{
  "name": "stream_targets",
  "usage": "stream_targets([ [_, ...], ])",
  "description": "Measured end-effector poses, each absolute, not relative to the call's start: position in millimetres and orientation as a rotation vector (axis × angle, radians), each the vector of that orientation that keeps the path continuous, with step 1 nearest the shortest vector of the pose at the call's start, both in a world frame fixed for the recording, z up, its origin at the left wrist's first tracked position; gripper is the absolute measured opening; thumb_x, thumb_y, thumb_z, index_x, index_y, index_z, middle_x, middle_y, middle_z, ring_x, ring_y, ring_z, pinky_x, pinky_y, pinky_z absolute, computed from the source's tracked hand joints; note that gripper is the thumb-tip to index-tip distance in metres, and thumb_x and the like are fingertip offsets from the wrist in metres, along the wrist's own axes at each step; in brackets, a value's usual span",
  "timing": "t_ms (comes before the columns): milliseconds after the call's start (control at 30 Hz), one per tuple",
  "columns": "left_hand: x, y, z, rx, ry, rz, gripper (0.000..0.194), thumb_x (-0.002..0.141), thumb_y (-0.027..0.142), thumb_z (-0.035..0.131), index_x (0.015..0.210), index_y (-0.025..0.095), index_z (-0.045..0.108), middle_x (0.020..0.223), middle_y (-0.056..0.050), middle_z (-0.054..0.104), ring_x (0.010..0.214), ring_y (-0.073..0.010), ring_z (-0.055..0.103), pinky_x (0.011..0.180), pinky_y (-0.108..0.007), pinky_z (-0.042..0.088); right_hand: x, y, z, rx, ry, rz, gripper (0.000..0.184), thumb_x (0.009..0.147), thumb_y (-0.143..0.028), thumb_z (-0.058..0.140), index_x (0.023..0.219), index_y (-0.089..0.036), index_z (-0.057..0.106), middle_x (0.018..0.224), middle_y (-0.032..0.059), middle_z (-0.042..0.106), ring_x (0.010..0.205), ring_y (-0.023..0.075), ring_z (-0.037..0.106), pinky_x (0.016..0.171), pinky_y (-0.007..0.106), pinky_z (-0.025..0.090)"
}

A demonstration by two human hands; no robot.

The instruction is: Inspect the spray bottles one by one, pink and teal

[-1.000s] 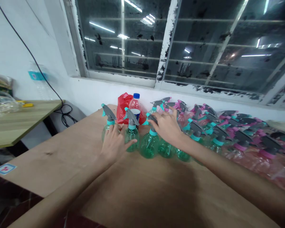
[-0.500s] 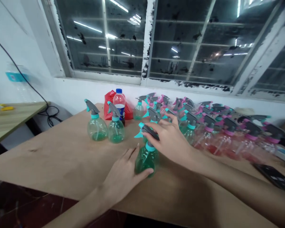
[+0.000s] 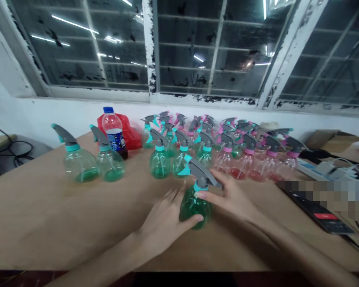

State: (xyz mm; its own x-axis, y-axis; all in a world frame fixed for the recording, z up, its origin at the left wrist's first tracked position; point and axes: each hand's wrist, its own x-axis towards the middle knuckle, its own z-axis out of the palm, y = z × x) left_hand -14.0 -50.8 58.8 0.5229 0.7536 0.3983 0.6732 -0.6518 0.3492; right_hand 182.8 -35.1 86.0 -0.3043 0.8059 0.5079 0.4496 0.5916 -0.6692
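Note:
A round green spray bottle [image 3: 194,207] with a grey and turquoise trigger head stands on the wooden table in front of me. My left hand [image 3: 164,217] wraps round its body, thumb across the near side. At its neck, my right hand [image 3: 227,195] has the thumb on the turquoise collar, and its other fingers curl behind the head. Just beyond stand several spray bottles with green liquid, such as this turquoise-collared bottle [image 3: 160,161]. Two more bottles, a larger one [image 3: 80,165] and its neighbour [image 3: 110,163], stand off to the left.
Pink-collared spray bottles [image 3: 245,161] with red liquid line the right side. A soda bottle [image 3: 113,133] stands before a red plastic bag [image 3: 131,133]. On the right lie a phone [image 3: 317,213], a power strip [image 3: 332,171] and a cardboard box [image 3: 332,139]. Windows rise behind the table.
The view has turned right. My right hand has slid from the top of the trigger head down to the collar and back. My left hand stays round the bottle's body.

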Motion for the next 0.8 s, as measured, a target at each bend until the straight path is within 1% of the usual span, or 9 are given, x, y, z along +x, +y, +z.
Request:
stream_targets([
  [67,1.4,-45.8,57.4,2.584,1.190,0.733,0.068,0.085,0.045,0.063,0.139,0.016,0.034,0.129,-0.015,0.054,0.118,-0.0324,0.051,0.096,-0.048,0.042,192.4,-32.5,80.0,-1.005,-1.870,0.570,0.034,0.075,-0.042,0.068,0.103,-0.023,0.063,0.085,0.0028,0.069,0.076,0.0213,0.063,0.067,0.036,0.050],
  [133,14.5,-42.1,56.7,2.565,1.165,0.685,0.067,0.082,0.044,0.065,0.135,0.012,0.040,0.123,-0.017,0.057,0.116,-0.0334,0.052,0.095,-0.048,0.042,198.2,-30.3,79.5,-1.021,-1.805,0.643,0.029,0.076,-0.041,0.067,0.099,-0.024,0.063,0.075,-0.0001,0.065,0.065,0.0182,0.059,0.057,0.032,0.048],
  [167,19.7,-40.5,56.5,2.561,1.147,0.675,0.066,0.082,0.045,0.065,0.134,0.011,0.041,0.120,-0.018,0.058,0.115,-0.0341,0.053,0.094,-0.049,0.043,200.1,-29.2,80.6,-1.025,-1.777,0.678,0.027,0.077,-0.041,0.067,0.098,-0.024,0.063,0.074,-0.0009,0.064,0.064,0.0173,0.058,0.056,0.031,0.047],
  [300,31.2,-33.5,54.0,2.568,1.082,0.662,0.066,0.081,0.049,0.063,0.132,0.012,0.043,0.118,-0.017,0.058,0.115,-0.0359,0.052,0.093,-0.051,0.044,203.0,-23.0,85.2,-0.993,-1.685,0.775,0.025,0.076,-0.034,0.069,0.097,-0.024,0.063,0.085,-0.0005,0.066,0.078,0.0186,0.061,0.071,0.034,0.049],
  [367,32.6,-29.4,52.0,2.582,1.080,0.656,0.067,0.081,0.050,0.064,0.132,0.011,0.043,0.120,-0.019,0.057,0.117,-0.0367,0.051,0.094,-0.052,0.042,203.2,-18.9,83.8,-0.979,-1.670,0.787,0.020,0.074,-0.030,0.070,0.092,-0.023,0.062,0.082,-0.0014,0.065,0.080,0.0191,0.061,0.074,0.034,0.049],
  [433,32.5,-25.7,49.9,2.595,1.071,0.649,0.071,0.081,0.050,0.064,0.134,0.010,0.041,0.125,-0.020,0.054,0.119,-0.0369,0.049,0.096,-0.052,0.041,202.8,-15.0,80.5,-0.961,-1.666,0.780,0.019,0.074,-0.028,0.069,0.092,-0.024,0.062,0.084,-0.0012,0.066,0.084,0.0197,0.062,0.078,0.035,0.048],
  [533,31.0,-21.2,46.9,2.593,1.060,0.651,0.076,0.081,0.052,0.064,0.138,0.010,0.036,0.132,-0.022,0.049,0.121,-0.0365,0.047,0.098,-0.052,0.039,201.1,-10.9,76.1,-0.936,-1.672,0.790,0.023,0.079,-0.032,0.065,0.101,-0.025,0.062,0.097,0.0004,0.068,0.091,0.0199,0.063,0.082,0.034,0.048],
  [633,28.3,-17.7,43.7,2.580,1.058,0.638,0.078,0.082,0.054,0.063,0.140,0.011,0.033,0.134,-0.021,0.047,0.124,-0.0369,0.044,0.100,-0.054,0.037,199.5,-8.9,74.6,-0.929,-1.680,0.804,0.023,0.083,-0.037,0.061,0.104,-0.027,0.062,0.104,0.0008,0.068,0.096,0.0200,0.064,0.087,0.035,0.048],
  [800,23.4,-13.3,36.3,2.561,1.017,0.684,0.078,0.083,0.057,0.060,0.142,0.017,0.029,0.137,-0.018,0.045,0.125,-0.0361,0.042,0.101,-0.054,0.036,198.3,-5.3,72.1,-0.938,-1.684,0.882,0.028,0.084,-0.039,0.061,0.109,-0.027,0.060,0.111,0.0032,0.066,0.105,0.0242,0.062,0.094,0.041,0.046],
])
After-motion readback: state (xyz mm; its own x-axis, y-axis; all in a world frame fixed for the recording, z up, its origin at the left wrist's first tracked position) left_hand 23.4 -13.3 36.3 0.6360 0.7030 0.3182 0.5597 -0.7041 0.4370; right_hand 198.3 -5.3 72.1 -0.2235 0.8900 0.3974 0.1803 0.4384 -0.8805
